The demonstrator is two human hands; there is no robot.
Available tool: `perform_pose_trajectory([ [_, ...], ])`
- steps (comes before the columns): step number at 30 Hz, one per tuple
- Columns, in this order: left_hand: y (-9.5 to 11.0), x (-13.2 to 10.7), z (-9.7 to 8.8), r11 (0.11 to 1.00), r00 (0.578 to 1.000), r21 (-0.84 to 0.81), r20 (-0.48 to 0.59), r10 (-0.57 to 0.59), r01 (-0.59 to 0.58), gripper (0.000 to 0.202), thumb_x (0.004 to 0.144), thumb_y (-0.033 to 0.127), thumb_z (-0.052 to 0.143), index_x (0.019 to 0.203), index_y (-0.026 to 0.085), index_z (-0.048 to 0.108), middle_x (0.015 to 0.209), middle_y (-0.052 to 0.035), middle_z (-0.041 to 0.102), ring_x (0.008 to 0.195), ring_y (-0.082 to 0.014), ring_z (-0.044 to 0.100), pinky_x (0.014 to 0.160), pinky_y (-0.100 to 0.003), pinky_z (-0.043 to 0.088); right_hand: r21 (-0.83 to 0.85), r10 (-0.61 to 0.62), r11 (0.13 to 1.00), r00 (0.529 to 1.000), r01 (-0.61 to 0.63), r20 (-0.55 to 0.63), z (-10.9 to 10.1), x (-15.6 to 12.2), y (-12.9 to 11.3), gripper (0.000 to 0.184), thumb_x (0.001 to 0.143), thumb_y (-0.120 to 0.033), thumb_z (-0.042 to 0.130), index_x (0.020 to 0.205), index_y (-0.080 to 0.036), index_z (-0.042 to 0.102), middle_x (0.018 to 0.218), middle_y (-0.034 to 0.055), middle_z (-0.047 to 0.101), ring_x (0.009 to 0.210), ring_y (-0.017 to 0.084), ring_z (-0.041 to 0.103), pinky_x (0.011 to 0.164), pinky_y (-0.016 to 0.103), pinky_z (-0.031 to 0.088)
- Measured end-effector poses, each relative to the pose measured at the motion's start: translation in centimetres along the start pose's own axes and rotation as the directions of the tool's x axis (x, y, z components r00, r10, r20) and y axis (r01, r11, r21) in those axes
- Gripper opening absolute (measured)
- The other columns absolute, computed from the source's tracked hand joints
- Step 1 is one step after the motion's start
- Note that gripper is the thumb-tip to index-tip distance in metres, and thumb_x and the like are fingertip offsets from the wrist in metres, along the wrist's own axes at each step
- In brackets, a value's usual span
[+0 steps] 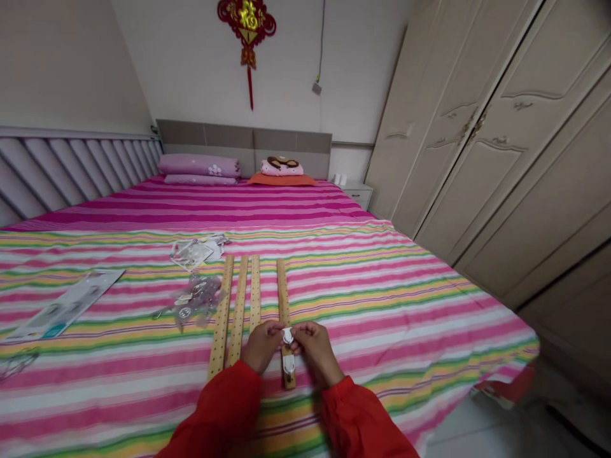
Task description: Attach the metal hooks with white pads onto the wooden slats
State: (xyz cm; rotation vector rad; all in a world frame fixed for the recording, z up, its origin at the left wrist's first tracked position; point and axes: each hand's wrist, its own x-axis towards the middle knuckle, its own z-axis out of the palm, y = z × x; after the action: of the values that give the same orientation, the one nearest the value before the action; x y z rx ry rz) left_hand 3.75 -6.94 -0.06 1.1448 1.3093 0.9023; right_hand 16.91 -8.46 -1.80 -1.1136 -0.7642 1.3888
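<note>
A narrow wooden strip with small holes [283, 292] lies lengthwise on the striped bedspread in front of me. Over its nearer part, my left hand [262, 345] and my right hand [315, 348] pinch a small white hook [287, 335] from both sides. Whether this piece touches the wood I cannot tell. Closer to me, a second white hook [289, 364] sits on the strip near its end. Three more perforated strips [221, 324] lie side by side to the left, and my left hand covers part of the nearest one.
Left of the strips are a clear plastic bag of small parts [198, 299], crumpled packaging [198, 251] and a long flat package [69, 305]. Folded bedding [200, 166] rests by the headboard [210, 135]. A wardrobe [477, 146] stands along the right, beyond the bed's edge.
</note>
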Motion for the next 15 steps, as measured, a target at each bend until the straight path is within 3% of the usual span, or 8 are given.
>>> perform_pose_trajectory([
  [8, -0.8, 0.7, 0.1, 0.955, 0.984, 0.249, -0.041, 0.175, -0.159, 0.012, 0.066, 0.02, 0.053, 0.07, 0.016, 0.064, 0.063, -0.0006, 0.065, 0.062, -0.015, 0.061, 0.059, -0.025, 0.046, -0.099, -0.018, 0.995, 0.999, 0.015, -0.036, 0.2, 0.7, 0.5, 0.018, 0.057, -0.03, 0.071, 0.056, -0.016, 0.059, 0.037, -0.0045, 0.055, 0.03, 0.008, 0.045, 0.031, 0.018, 0.036],
  [15, -0.8, 0.9, 0.4, 0.939, 0.979, 0.303, -0.068, 0.191, -0.162, 0.014, 0.069, 0.014, 0.051, 0.073, 0.017, 0.064, 0.066, -0.0011, 0.067, 0.063, -0.0144, 0.062, 0.061, -0.024, 0.047, -0.113, -0.029, 0.993, 0.998, 0.022, -0.061, 0.2, 1.2, 1.3, 0.017, 0.056, -0.03, 0.068, 0.055, -0.017, 0.058, 0.035, -0.006, 0.052, 0.029, 0.008, 0.043, 0.03, 0.018, 0.033],
])
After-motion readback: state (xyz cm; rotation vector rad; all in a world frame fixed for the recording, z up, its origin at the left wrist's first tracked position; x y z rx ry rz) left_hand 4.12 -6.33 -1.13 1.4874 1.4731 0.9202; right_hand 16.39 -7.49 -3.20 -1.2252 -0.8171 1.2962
